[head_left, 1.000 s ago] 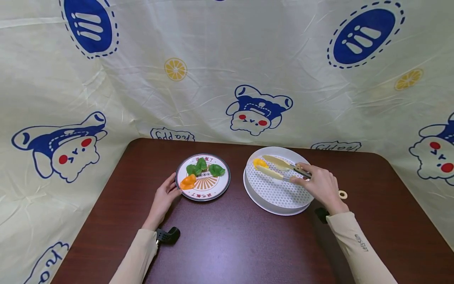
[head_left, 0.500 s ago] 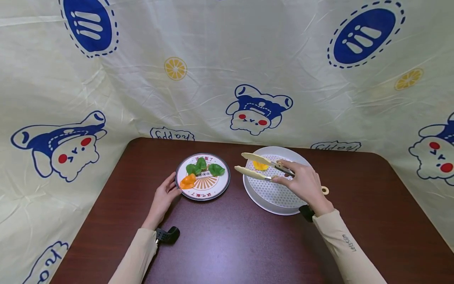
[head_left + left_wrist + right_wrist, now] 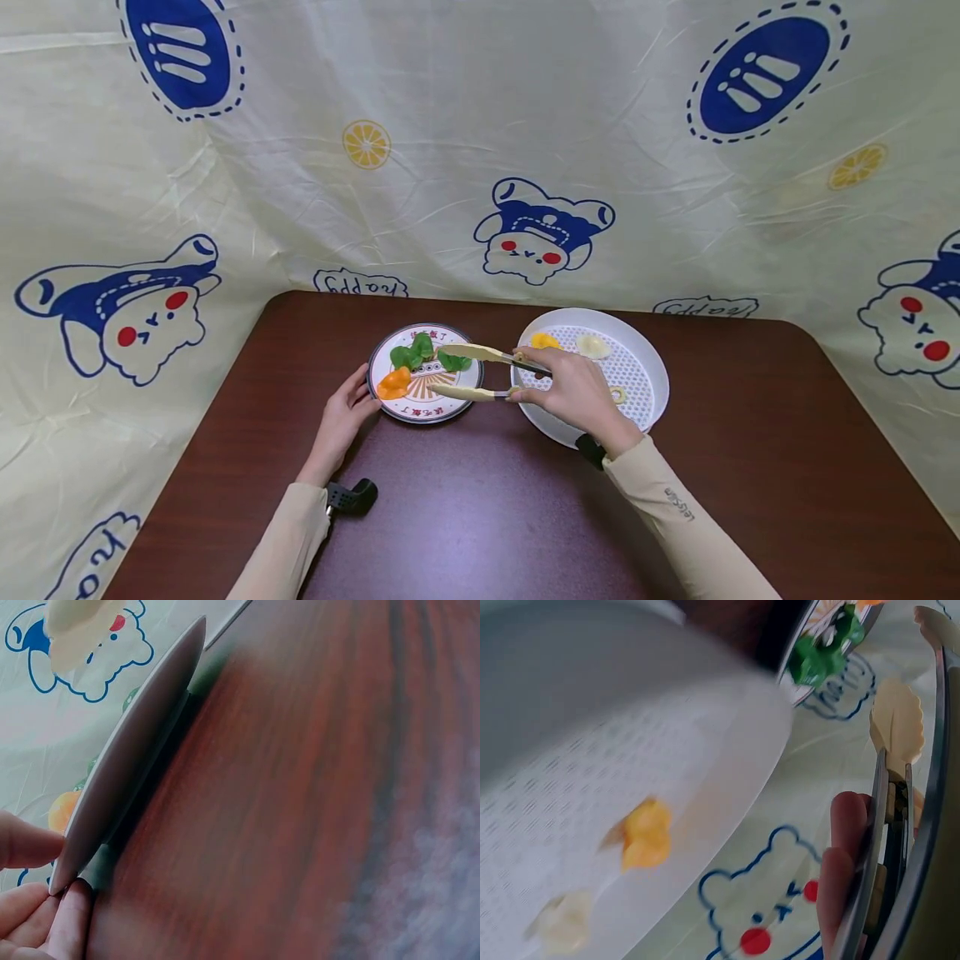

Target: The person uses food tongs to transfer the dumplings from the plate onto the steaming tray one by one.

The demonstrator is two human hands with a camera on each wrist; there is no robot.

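My right hand (image 3: 572,392) grips the tongs (image 3: 480,353) around their metal arms, thumb on one side and fingers on the other. The two pale tips stand apart with nothing pinched between them, over the plate (image 3: 420,393). My left hand (image 3: 341,425) pinches that plate by its near left edge, thumb above the rim and fingers underneath.

On the plate lie a cluster of green pieces (image 3: 407,357), a separate green piece (image 3: 452,364) partly hidden below the upper tip, and an orange piece (image 3: 394,383) close to my left thumb. I cannot tell whether the tip touches that single green one.

I judge the tongs light and springy, so a gentle squeeze should bring the tips together. The vegetable pieces look light and thin, probably smooth enough to slip; I would take each across its thick middle rather than by a curled edge. The plate seems stiff and perhaps breakable, so the rim is the right hold, steadied against the table (image 3: 480,517).

The white round tray (image 3: 658,379) sits to the right, with a yellow piece (image 3: 545,341) and a pale slice (image 3: 593,347) inside.
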